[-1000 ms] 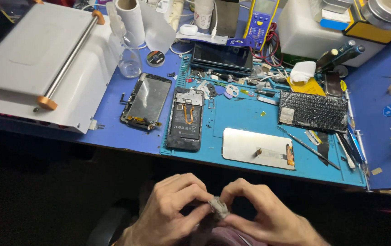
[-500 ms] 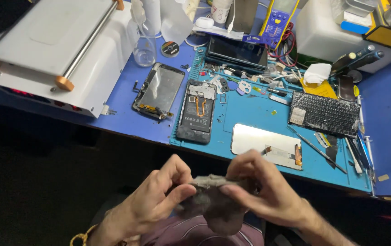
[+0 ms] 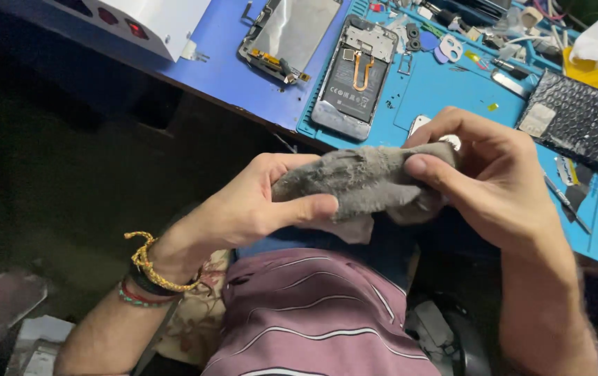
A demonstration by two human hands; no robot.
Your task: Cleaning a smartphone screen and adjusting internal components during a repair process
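I see both hands pinching a grey fuzzy cloth (image 3: 365, 182) above the lap: left hand (image 3: 243, 209) clamps one end with the thumb, right hand (image 3: 494, 181) bunches the other. It looks soft, light, limp; gripping the bunched ends suits it.

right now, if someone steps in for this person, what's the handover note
Left hand: shut on the grey cloth, thumb pressed along its lower edge.
Right hand: also shut on the grey cloth, fingers pinching its right end. Whatever is wrapped inside is hidden.
Both hands are held over the lap, just off the bench edge.
On the teal mat: an opened phone lying back-off, battery showing. Left of it, on the blue bench top, a separated screen panel. A bubble-wrap pouch lies at right.
Done: phone opened, screen off.
Left: both still apart, nothing refitted.
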